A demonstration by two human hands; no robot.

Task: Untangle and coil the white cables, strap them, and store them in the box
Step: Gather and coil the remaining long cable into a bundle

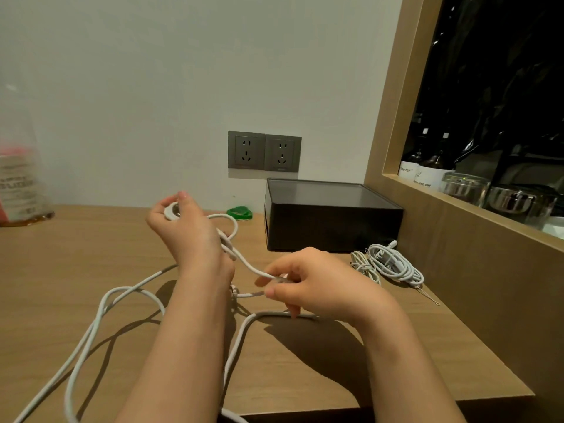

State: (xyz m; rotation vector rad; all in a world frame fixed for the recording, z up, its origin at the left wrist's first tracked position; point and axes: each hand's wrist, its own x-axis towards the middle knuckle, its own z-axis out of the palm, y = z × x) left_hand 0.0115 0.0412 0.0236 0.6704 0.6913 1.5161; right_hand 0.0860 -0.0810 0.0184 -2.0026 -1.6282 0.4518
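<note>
My raised left hand (pixel 186 232) grips one end of the white cable (pixel 247 265); my lower right hand (pixel 319 285) pinches it.

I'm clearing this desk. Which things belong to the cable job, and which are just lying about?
Job: thick white cable, held by left hand and right hand; thin white cable bundles; black box; green roll, probably strapping.
Lying about: wall sockets; brown bottles; glass jars; blurred clear container at far left.
</note>
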